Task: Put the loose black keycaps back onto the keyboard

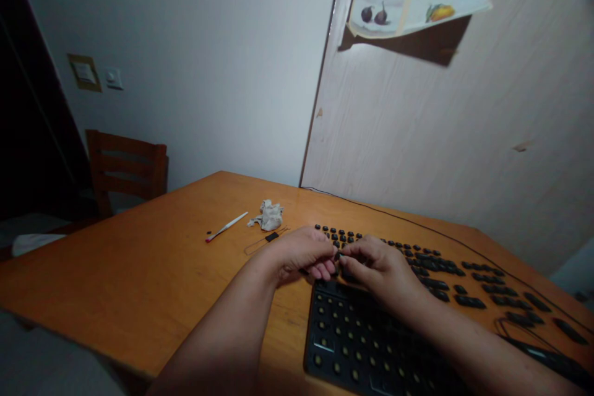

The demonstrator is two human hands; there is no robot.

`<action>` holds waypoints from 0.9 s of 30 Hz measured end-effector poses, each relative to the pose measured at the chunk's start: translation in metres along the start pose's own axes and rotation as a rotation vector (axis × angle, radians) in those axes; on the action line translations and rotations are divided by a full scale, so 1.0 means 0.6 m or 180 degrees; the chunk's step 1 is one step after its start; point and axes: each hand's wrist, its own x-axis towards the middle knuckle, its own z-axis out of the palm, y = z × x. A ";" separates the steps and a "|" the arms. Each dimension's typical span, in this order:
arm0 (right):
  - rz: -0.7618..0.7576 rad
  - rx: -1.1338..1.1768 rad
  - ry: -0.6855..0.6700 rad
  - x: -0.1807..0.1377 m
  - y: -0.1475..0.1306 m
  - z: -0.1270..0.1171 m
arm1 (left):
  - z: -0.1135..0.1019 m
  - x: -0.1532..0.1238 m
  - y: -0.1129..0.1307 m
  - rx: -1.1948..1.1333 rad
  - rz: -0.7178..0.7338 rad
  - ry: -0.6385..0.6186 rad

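A black keyboard base with its keycaps taken off lies at the table's near right edge. Several loose black keycaps are laid out in rows on the wood behind it. My left hand and my right hand meet just above the keyboard's far left corner. Both have their fingers curled and pinched together around a small dark piece, probably a keycap, mostly hidden between the fingertips.
On the orange wooden table lie a thin white stick with a red tip, a crumpled tissue and a wire tool. A black cable runs along the wall. A wooden chair stands at the left.
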 end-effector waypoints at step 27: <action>0.0280 0.0133 -0.0594 -0.018 0.018 0.059 | -0.025 -0.001 -0.014 0.1619 -0.0363 0.0105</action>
